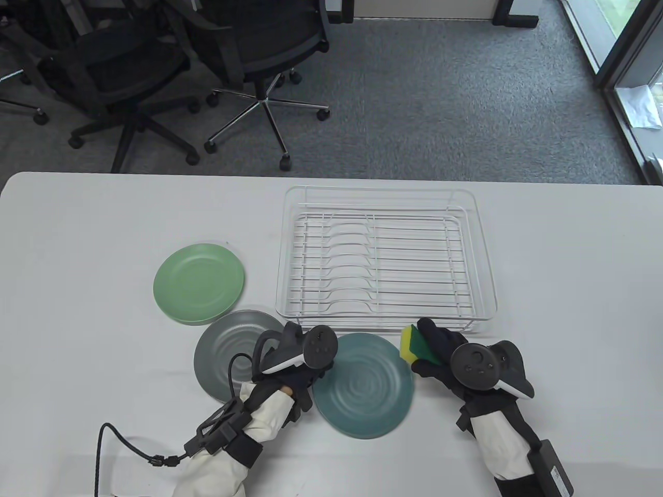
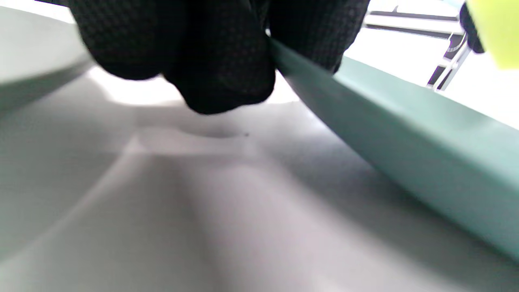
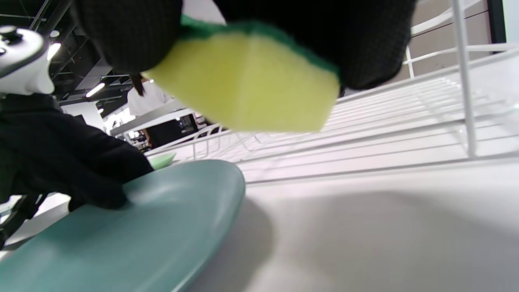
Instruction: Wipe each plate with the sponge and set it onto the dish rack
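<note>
Left hand [image 1: 290,362]: pinches the teal plate [image 1: 365,393] at its 9 o'clock rim, that edge tilted up off the surface [image 1: 77,248].
Right hand [image 1: 440,352]: grips the sponge [image 1: 412,344], just beside the plate's 2 o'clock rim.
Coming move: likely sponge onto plate, toward 8 o'clock.
Rack [image 1: 386,259]: at 12 o'clock, bare.
Others: grey plate [image 1: 228,352] and green plate [image 1: 199,282] at 9–10 o'clock.

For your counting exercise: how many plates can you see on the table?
3. The light green plate lies left of the dish rack; the grey plate sits nearer the person; the teal plate is gripped by the left hand. None appears hidden.
</note>
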{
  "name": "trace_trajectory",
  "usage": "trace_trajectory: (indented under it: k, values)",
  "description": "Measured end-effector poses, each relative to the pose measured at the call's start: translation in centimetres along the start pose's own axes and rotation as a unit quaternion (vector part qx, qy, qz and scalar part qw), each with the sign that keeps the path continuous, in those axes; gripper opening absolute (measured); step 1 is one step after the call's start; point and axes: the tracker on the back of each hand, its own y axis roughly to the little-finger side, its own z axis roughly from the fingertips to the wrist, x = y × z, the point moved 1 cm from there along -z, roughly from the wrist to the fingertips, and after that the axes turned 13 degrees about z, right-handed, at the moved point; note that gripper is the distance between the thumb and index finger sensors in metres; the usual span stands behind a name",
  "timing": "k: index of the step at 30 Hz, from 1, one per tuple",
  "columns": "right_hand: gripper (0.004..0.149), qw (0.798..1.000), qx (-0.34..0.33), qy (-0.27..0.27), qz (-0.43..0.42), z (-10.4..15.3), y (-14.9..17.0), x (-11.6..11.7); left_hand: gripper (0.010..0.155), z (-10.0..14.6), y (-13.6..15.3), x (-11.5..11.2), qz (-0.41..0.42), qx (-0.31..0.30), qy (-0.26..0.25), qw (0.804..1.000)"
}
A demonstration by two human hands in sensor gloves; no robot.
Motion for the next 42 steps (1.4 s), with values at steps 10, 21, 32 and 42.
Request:
trace_trajectory:
  k: [10, 21, 32, 42]
  values:
    - [0.078, 1.0, 0.016, 0.017, -0.007, 0.1, 0.4, 0.0, 0.05, 0.7, -0.7, 2.0, 0.115, -0.056, 0.015, 0.992]
    - [0.079, 0.996, 0.022, 0.082, -0.042, 0.8, 0.9, -1.7, 0.045, 2.2, -2.3, 4.3, 0.176, -0.12, -0.002, 0.977]
    - [0.076, 0.981, -0.024, 0.183, -0.056, 0.0, -3.8, -7.4, 0.046, 4.5, -1.2, 8.1, 0.315, -0.133, -0.114, 0.933]
    - [0.076, 0.984, -0.068, 0.161, 0.036, -3.9, -10.2, -8.5, 0.046, 4.7, 1.6, 8.5, 0.422, -0.105, -0.164, 0.885]
